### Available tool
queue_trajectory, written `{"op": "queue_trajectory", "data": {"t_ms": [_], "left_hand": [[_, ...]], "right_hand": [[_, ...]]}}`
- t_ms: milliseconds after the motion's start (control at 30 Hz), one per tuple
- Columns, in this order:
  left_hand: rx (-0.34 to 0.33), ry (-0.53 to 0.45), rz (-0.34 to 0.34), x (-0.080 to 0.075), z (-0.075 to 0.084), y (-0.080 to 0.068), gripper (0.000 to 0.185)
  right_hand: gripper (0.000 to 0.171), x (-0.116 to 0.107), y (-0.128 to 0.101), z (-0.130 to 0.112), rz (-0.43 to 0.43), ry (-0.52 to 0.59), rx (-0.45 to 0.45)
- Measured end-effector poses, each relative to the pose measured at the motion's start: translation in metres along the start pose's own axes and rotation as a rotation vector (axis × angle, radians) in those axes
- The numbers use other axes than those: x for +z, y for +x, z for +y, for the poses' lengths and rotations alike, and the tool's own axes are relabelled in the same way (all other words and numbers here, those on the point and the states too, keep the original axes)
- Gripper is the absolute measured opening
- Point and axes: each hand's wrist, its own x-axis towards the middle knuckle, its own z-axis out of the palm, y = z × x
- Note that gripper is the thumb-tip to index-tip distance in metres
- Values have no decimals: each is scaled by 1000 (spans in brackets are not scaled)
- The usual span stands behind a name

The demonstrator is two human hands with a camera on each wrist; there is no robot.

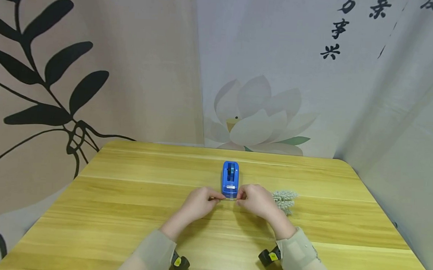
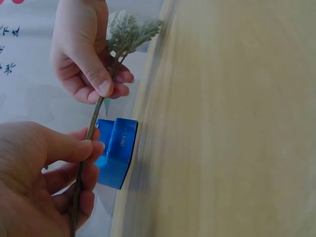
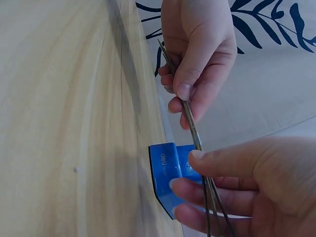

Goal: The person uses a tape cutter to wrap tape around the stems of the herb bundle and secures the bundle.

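Observation:
A small bunch of artificial flowers has pale grey-green heads (image 1: 284,199) and thin brown stems (image 3: 189,116). My left hand (image 1: 199,203) pinches the stems near their lower ends between thumb and fingers. Closer to the heads, my right hand (image 1: 258,200) pinches the same stems, which run sideways between both hands. A shiny stretch shows on the stems beside the right thumb in the right wrist view. Just beyond the stems stands a blue tape dispenser (image 1: 230,190), its front end right at the gap between my hands.
The wooden table (image 1: 125,227) reaches back to a printed curtain (image 1: 150,67) with leaves, a lotus and characters. Black wrist cameras with yellow marks hang below both sleeves.

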Motion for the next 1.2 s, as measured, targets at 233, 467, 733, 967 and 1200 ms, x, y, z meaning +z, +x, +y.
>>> {"op": "queue_trajectory", "data": {"t_ms": [233, 467, 733, 967, 1200], "left_hand": [[26, 11, 31, 3, -2, 1, 21], [48, 29, 55, 5, -4, 2, 21], [8, 52, 28, 6, -6, 1, 20], [-8, 18, -68, 6, -6, 0, 20], [-48, -21, -62, 4, -6, -1, 17]], "right_hand": [[9, -1, 1, 3, -18, 24, 7], [13, 0, 1, 3, -13, -5, 22], [8, 3, 1, 1, 27, -17, 34], [9, 6, 1, 3, 52, -24, 39], [8, 8, 1, 3, 65, 15, 28]]}}
